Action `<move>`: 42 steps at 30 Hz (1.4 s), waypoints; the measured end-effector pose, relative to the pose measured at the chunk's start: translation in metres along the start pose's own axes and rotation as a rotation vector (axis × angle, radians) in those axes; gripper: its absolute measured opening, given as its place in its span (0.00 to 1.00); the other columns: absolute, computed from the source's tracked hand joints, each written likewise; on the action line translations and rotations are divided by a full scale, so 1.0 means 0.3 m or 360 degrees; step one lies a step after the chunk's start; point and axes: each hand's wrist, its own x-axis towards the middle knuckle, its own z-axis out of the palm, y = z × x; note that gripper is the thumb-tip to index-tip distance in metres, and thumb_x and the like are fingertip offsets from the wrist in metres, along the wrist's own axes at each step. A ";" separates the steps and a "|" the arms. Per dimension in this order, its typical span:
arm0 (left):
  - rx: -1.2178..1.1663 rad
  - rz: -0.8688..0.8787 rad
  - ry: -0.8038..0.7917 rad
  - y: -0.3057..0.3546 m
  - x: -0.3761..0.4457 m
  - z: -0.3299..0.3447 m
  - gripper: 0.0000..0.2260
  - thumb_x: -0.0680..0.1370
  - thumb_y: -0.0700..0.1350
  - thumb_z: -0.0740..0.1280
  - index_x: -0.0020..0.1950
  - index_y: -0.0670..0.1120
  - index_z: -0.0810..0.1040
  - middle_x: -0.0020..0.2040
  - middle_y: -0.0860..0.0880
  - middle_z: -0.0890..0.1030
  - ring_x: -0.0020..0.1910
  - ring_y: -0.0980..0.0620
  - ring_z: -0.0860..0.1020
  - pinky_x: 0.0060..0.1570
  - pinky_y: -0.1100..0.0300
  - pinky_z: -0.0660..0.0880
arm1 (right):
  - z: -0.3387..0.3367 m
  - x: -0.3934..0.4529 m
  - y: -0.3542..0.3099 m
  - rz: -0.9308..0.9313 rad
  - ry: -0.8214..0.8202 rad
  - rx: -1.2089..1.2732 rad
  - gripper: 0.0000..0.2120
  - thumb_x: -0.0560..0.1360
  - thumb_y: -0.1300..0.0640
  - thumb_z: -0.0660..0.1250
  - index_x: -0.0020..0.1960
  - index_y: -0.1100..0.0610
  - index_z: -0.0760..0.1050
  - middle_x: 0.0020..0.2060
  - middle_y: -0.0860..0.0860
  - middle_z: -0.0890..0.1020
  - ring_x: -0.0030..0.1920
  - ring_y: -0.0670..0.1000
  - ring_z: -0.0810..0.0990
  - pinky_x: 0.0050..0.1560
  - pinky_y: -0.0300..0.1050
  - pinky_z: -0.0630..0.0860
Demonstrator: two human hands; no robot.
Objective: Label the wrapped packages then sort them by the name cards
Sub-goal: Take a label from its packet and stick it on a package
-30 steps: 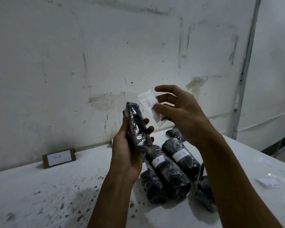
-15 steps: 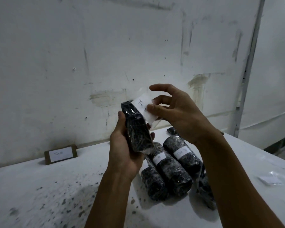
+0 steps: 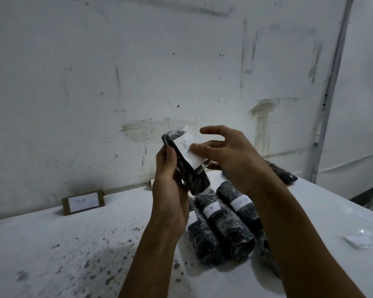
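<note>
Wrapped package [image 3: 186,168], dark and shiny, is held tilted above the table [image 3: 73,244], near its far edge, the left hand [image 3: 170,190] curled round its lower half. A white label [image 3: 188,150] reading "Tim B" lies on its upper face, and the right hand [image 3: 230,155] presses it with the thumb, the other fingers spread loosely. Below the hands, labelled packages [image 3: 222,222] lie side by side on the table, partly hidden by both forearms. A name card [image 3: 83,202] marked "Tim B" leans against the wall [image 3: 138,61] at the far left edge. Loose labels [image 3: 360,240] lie near the right edge.
</note>
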 end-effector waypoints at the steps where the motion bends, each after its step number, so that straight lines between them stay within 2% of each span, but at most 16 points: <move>1: 0.0009 0.0019 0.0003 -0.001 0.002 0.000 0.24 0.80 0.57 0.58 0.74 0.49 0.72 0.64 0.46 0.83 0.64 0.45 0.81 0.65 0.44 0.76 | 0.000 0.001 0.000 0.0010 0.0000 -0.0004 0.24 0.73 0.58 0.77 0.66 0.54 0.74 0.47 0.56 0.87 0.52 0.56 0.86 0.59 0.56 0.80; 4: 0.0027 0.0056 0.0001 -0.007 0.006 -0.001 0.26 0.77 0.58 0.60 0.73 0.49 0.72 0.65 0.45 0.82 0.65 0.43 0.80 0.68 0.39 0.73 | 0.000 0.001 -0.002 0.0024 0.0002 -0.0049 0.25 0.72 0.58 0.77 0.66 0.53 0.74 0.47 0.55 0.88 0.52 0.54 0.86 0.61 0.59 0.79; 7: 0.0039 0.0060 0.0023 -0.010 0.003 0.000 0.25 0.77 0.58 0.60 0.72 0.50 0.73 0.63 0.46 0.83 0.63 0.44 0.81 0.68 0.38 0.73 | 0.004 -0.003 -0.005 0.0011 0.0021 -0.0114 0.26 0.71 0.57 0.78 0.67 0.54 0.74 0.45 0.54 0.88 0.51 0.54 0.87 0.61 0.59 0.79; 11: 0.0054 0.0015 0.0055 -0.012 0.004 0.003 0.20 0.82 0.57 0.57 0.71 0.51 0.74 0.63 0.45 0.83 0.64 0.43 0.81 0.68 0.38 0.74 | 0.011 -0.009 -0.013 -0.0001 0.0039 -0.0167 0.28 0.70 0.57 0.79 0.67 0.54 0.73 0.42 0.53 0.88 0.47 0.51 0.87 0.59 0.55 0.80; 14: 0.0048 0.0010 0.0083 -0.008 0.001 0.015 0.26 0.79 0.62 0.61 0.73 0.50 0.72 0.65 0.43 0.82 0.64 0.42 0.81 0.64 0.41 0.77 | 0.017 -0.013 -0.011 -0.0008 0.0028 -0.0215 0.27 0.70 0.57 0.79 0.66 0.53 0.73 0.41 0.52 0.88 0.45 0.51 0.87 0.61 0.57 0.79; 16: 0.0026 0.0042 0.0111 -0.010 -0.002 0.024 0.29 0.75 0.63 0.66 0.73 0.50 0.72 0.65 0.41 0.81 0.64 0.41 0.81 0.63 0.41 0.77 | 0.024 -0.016 -0.009 -0.0021 0.0013 -0.0250 0.27 0.71 0.58 0.79 0.66 0.53 0.73 0.41 0.53 0.87 0.44 0.50 0.87 0.58 0.55 0.81; 20: 0.0000 0.0058 0.0251 -0.025 0.002 0.032 0.23 0.74 0.54 0.69 0.67 0.51 0.74 0.61 0.42 0.83 0.58 0.41 0.84 0.61 0.36 0.78 | 0.044 -0.026 -0.010 -0.0032 -0.0010 -0.0329 0.25 0.72 0.58 0.78 0.66 0.53 0.72 0.41 0.52 0.87 0.40 0.47 0.87 0.43 0.42 0.79; 23: -0.0058 0.0053 0.0289 -0.029 0.009 0.027 0.15 0.78 0.47 0.69 0.65 0.52 0.75 0.60 0.41 0.83 0.57 0.41 0.84 0.61 0.36 0.78 | 0.054 -0.027 -0.006 -0.0044 -0.0005 -0.0354 0.25 0.73 0.59 0.77 0.66 0.54 0.72 0.41 0.52 0.86 0.41 0.47 0.87 0.43 0.41 0.80; 26: -0.0107 0.0039 0.0324 -0.029 0.018 0.022 0.13 0.83 0.45 0.65 0.67 0.50 0.74 0.62 0.41 0.82 0.59 0.40 0.83 0.63 0.34 0.76 | 0.059 -0.022 -0.002 -0.0026 0.0010 -0.0369 0.26 0.72 0.57 0.78 0.66 0.53 0.72 0.44 0.54 0.86 0.43 0.49 0.87 0.45 0.43 0.81; 30: -0.0072 0.0053 0.0368 -0.026 0.016 0.026 0.12 0.83 0.46 0.65 0.66 0.51 0.75 0.61 0.40 0.82 0.59 0.39 0.82 0.60 0.37 0.78 | 0.069 -0.022 -0.002 -0.0004 0.0016 -0.0342 0.25 0.72 0.57 0.79 0.65 0.53 0.72 0.44 0.54 0.86 0.42 0.48 0.86 0.42 0.40 0.79; 34: -0.0069 0.0042 0.0418 -0.019 0.016 0.014 0.10 0.81 0.46 0.67 0.62 0.50 0.77 0.50 0.46 0.84 0.50 0.44 0.85 0.52 0.44 0.82 | 0.078 -0.024 0.003 -0.0009 -0.0002 -0.0368 0.24 0.71 0.56 0.79 0.63 0.53 0.73 0.44 0.54 0.86 0.43 0.49 0.87 0.45 0.44 0.81; 36: -0.0108 0.0023 0.0435 -0.010 0.017 0.006 0.09 0.80 0.46 0.69 0.60 0.48 0.78 0.49 0.47 0.85 0.48 0.45 0.86 0.49 0.47 0.83 | 0.080 -0.024 0.005 -0.0009 -0.0019 -0.0363 0.23 0.71 0.56 0.79 0.62 0.53 0.74 0.44 0.54 0.86 0.43 0.50 0.87 0.47 0.45 0.82; 40: -0.0139 0.0068 0.0427 0.008 0.018 -0.005 0.11 0.78 0.44 0.72 0.60 0.45 0.78 0.44 0.48 0.86 0.45 0.47 0.87 0.46 0.48 0.84 | 0.077 -0.025 -0.003 0.0062 -0.0056 -0.0175 0.23 0.70 0.57 0.80 0.61 0.55 0.74 0.45 0.57 0.86 0.40 0.48 0.87 0.39 0.36 0.80; 42: -0.0156 0.0078 0.0421 0.012 0.016 -0.005 0.14 0.78 0.43 0.72 0.62 0.44 0.78 0.44 0.49 0.86 0.44 0.48 0.87 0.45 0.49 0.84 | 0.075 -0.025 -0.001 0.0089 -0.0071 -0.0068 0.25 0.69 0.58 0.80 0.62 0.57 0.74 0.45 0.57 0.86 0.42 0.51 0.87 0.45 0.42 0.81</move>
